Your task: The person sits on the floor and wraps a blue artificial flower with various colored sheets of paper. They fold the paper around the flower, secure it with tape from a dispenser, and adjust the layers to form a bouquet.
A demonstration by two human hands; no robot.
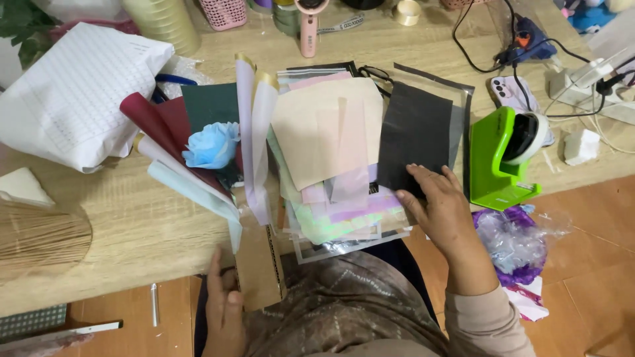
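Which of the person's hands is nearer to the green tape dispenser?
Right. The right hand rests on the black sheet just beside the green tape dispenser; the left hand is far across, holding the cardboard piece.

black sheet [415, 140] – flat, dark matte, right side of the paper pile, near corner under fingertips | paper stack [331, 165] – beige, pink, pastel sheets fanned loosely, table's near edge, centre | cardboard piece [258, 268] – brown, upright, overhanging near edge, left of centre
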